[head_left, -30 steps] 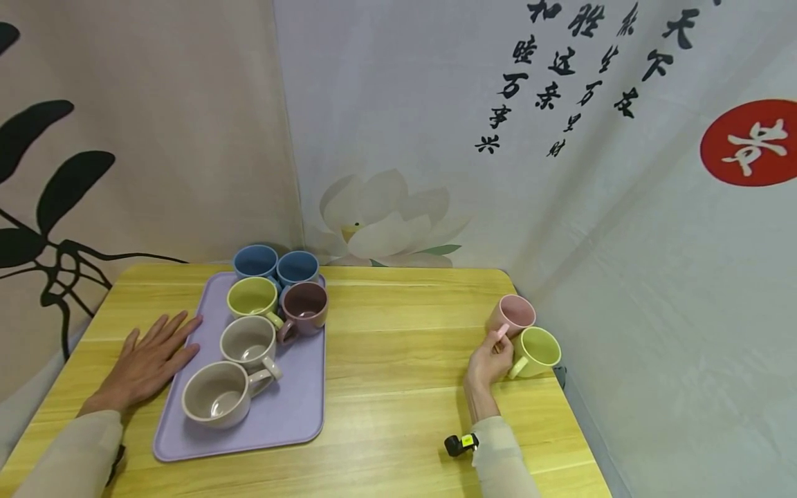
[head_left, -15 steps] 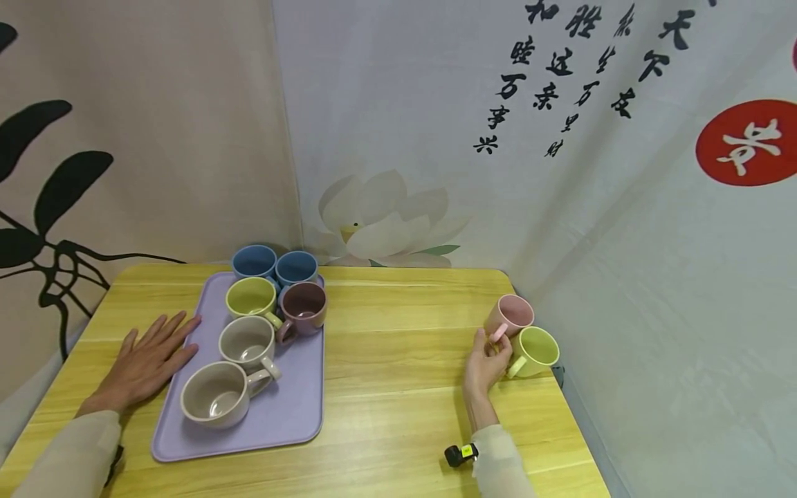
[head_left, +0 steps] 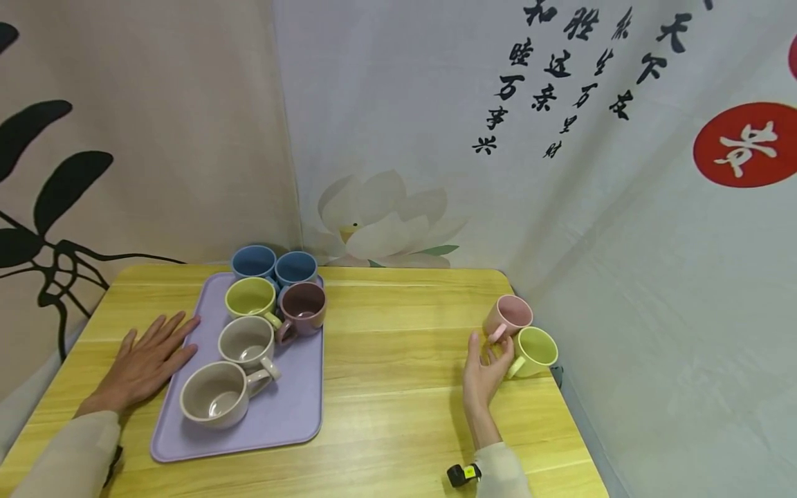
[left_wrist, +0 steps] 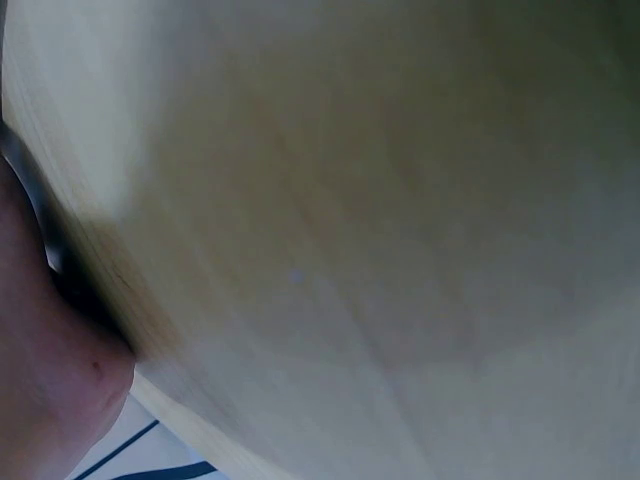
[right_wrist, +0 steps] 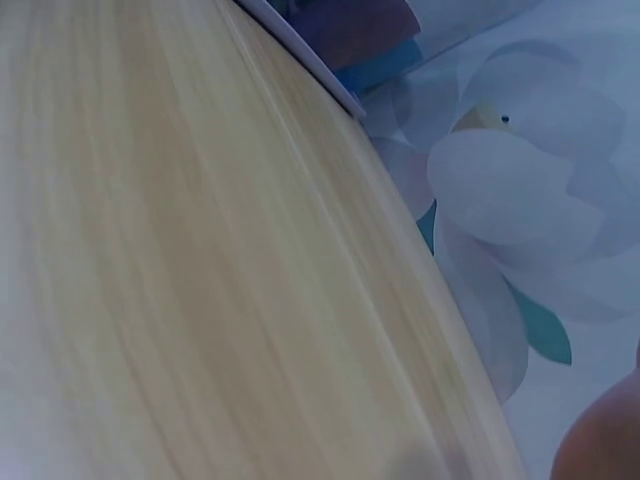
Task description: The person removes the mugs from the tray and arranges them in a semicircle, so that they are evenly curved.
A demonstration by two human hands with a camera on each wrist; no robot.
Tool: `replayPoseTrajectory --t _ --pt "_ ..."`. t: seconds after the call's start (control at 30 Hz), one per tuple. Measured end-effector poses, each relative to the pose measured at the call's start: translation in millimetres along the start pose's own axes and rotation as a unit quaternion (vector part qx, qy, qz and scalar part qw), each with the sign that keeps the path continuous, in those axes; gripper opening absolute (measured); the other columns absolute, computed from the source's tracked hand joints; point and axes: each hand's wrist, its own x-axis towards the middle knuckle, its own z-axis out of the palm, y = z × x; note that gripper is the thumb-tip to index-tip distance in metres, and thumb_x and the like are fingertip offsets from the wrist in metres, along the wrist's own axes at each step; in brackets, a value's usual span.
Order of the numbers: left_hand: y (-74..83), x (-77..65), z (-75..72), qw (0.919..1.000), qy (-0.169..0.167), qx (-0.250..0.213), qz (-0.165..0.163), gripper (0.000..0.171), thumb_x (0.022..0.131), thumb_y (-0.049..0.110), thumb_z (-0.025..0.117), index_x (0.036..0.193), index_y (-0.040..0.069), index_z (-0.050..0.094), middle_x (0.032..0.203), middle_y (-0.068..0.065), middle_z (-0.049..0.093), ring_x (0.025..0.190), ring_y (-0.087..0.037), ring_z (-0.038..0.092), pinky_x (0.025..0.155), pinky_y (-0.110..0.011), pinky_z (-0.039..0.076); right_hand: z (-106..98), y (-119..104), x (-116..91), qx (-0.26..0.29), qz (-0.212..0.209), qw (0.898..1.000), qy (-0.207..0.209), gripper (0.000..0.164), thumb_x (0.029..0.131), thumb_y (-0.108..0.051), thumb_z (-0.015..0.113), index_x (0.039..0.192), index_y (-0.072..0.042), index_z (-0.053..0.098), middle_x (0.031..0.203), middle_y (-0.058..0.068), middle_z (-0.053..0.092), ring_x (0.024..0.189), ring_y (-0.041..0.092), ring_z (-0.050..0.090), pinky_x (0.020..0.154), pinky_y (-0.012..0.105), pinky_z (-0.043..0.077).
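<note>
My left hand (head_left: pixel 144 358) lies flat with its fingers spread, fingertips on the left rim of a lilac tray (head_left: pixel 292 423). My right hand (head_left: pixel 488 370) is just in front of a pink mug (head_left: pixel 508 315), thumb and fingers parted near the mug's handle. Right beside it stands a lime-green mug (head_left: pixel 537 351), its handle turned toward my fingers. In the left wrist view the edge of the left hand (left_wrist: pixel 55 390) shows against the table; the right wrist view catches only a bit of the right hand (right_wrist: pixel 605 435).
On the tray stand two blue mugs (head_left: pixel 253 261), a yellow-green mug (head_left: pixel 250 296), a plum mug (head_left: pixel 303 308) and two grey-beige mugs (head_left: pixel 214 394). The wooden table (head_left: pixel 398 387) meets a printed curtain (head_left: pixel 386 124) at the back. The pink and lime mugs are near its right edge.
My right thumb and fingers have loosened from the pink mug's handle and drawn back slightly toward me. The left hand and the tray stay as they were.
</note>
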Motion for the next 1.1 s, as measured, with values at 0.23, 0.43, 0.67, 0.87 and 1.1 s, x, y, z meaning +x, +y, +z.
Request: replayPoseTrajectory --t 0.23,0.43,0.67,0.87,1.1 --pt "-0.2 0.3 1.2 1.0000 0.003 0.002 -0.001 0.073 0.120 0.059 0.040 0.183 0.028 0.019 0.190 -0.023 0.012 0.176 -0.057 -0.002 0.132 -0.083 -0.019 -4.6 -12.0 -18.3 -0.004 -0.024 0.999 -0.023 0.090 0.109 -0.030 0.078 0.178 -0.011 0.024 0.184 0.021 0.025 0.161 0.054 0.042 0.128 0.068 0.043" --pt "-5.7 1.0 4.1 0.9999 0.012 -0.001 0.008 0.072 0.120 0.057 0.041 0.183 0.028 0.020 0.190 -0.022 0.014 0.176 -0.055 -0.001 0.133 -0.081 -0.020 1.8 -20.1 -36.4 -0.013 -0.066 0.995 -0.072 0.085 0.110 -0.022 0.077 0.176 -0.007 0.026 0.182 0.022 0.026 0.161 0.049 0.039 0.131 0.071 0.039" --pt "-8.8 1.5 6.0 0.9998 0.016 -0.005 0.014 0.072 0.120 0.057 0.042 0.182 0.029 0.021 0.191 -0.021 0.014 0.177 -0.053 -0.003 0.133 -0.078 -0.025 18.3 -33.9 -62.1 -0.031 -0.107 0.975 -0.192 0.081 0.112 -0.020 0.072 0.178 -0.012 0.025 0.184 0.013 0.028 0.167 0.042 0.036 0.135 0.069 0.035" --pt "-3.1 0.1 3.0 0.9999 0.010 -0.001 0.012 0.072 0.120 0.056 0.041 0.182 0.026 0.022 0.190 -0.023 0.014 0.176 -0.056 -0.001 0.133 -0.082 -0.019 32.3 -42.6 -80.3 -0.040 -0.124 0.947 -0.294 0.079 0.112 -0.020 0.071 0.178 -0.019 0.027 0.184 0.010 0.032 0.168 0.044 0.036 0.136 0.066 0.036" --pt "-1.5 0.9 0.4 1.0000 0.005 0.001 0.006 0.072 0.120 0.056 0.040 0.183 0.026 0.020 0.190 -0.024 0.012 0.176 -0.057 -0.002 0.132 -0.084 -0.017 50.4 -49.3 -100.8 -0.071 -0.132 0.910 -0.387 0.078 0.110 -0.024 0.072 0.177 -0.018 0.032 0.183 0.005 0.037 0.168 0.037 0.040 0.136 0.062 0.040"
